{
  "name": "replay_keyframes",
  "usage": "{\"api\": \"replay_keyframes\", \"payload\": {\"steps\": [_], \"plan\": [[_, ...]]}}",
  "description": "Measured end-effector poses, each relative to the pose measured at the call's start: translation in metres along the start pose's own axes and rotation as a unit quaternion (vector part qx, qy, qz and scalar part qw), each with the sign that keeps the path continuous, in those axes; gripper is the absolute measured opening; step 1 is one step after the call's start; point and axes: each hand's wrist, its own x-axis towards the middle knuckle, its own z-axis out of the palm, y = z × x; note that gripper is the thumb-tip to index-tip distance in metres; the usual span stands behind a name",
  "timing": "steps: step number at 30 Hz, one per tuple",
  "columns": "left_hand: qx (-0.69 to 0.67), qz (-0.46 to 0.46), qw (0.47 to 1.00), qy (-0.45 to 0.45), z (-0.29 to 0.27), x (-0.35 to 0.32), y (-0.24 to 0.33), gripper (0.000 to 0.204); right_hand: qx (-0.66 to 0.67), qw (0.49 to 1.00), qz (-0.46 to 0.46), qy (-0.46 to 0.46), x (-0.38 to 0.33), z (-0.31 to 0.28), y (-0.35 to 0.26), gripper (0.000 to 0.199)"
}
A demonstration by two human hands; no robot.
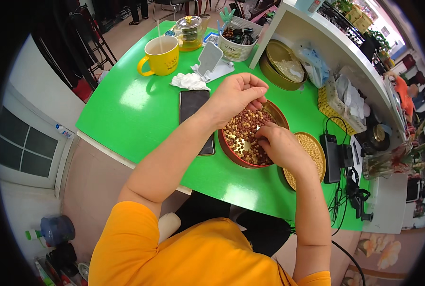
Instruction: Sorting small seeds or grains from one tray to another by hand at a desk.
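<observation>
A round red tin (241,163) stands in front of me, holding many small brown and pale yellow beads or beans (241,128). My left hand (241,94) is raised over the tin's far left side, thumb and fingers drawn together; whatever it may hold is hidden. My right hand (280,145) reaches over the near right rim with its curled fingertips down among the pieces, and what they pinch cannot be made out. Right beside the tin, partly under my right forearm, is a shallow round dish full of pale yellow pieces (311,148).
A dark phone (193,102) lies left of the tin on the green table (122,124). Beyond are a white cloth (189,81), phone stand (210,59), yellow mug (165,58), glass teapot (191,34) and white basket (236,50). A black device (330,157) with cables lies right.
</observation>
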Motion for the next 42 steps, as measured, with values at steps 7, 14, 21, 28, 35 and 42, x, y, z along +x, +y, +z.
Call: {"api": "replay_keyframes", "payload": {"steps": [7,14,21,28,35,42], "plan": [[-0.024,-0.037,0.999,-0.004,-0.004,0.003,-0.006,0.017,-0.033,0.999,-0.019,0.009,0.002,0.009,0.004,0.01],[-0.184,-0.147,0.972,-0.019,-0.001,0.0,-0.005,0.048,-0.071,0.997,-0.026,0.004,0.004,0.011,0.004,0.008],[-0.159,-0.182,0.969,-0.055,0.009,-0.002,-0.015,0.06,0.049,0.994,0.021,0.099,0.003,-0.007,0.012,0.01],[-0.279,-0.193,0.937,-0.078,0.005,0.006,-0.027,0.052,0.135,0.958,-0.007,0.252,0.007,-0.017,-0.002,0.014],[-0.279,-0.116,0.95,0.072,-0.011,0.013,-0.008,0.043,0.081,0.996,-0.022,0.031,0.0,-0.001,-0.006,0.015],[-0.306,-0.089,0.947,0.039,-0.012,0.01,-0.008,0.036,0.024,0.999,-0.032,0.025,0.005,0.011,-0.004,0.012]]}}
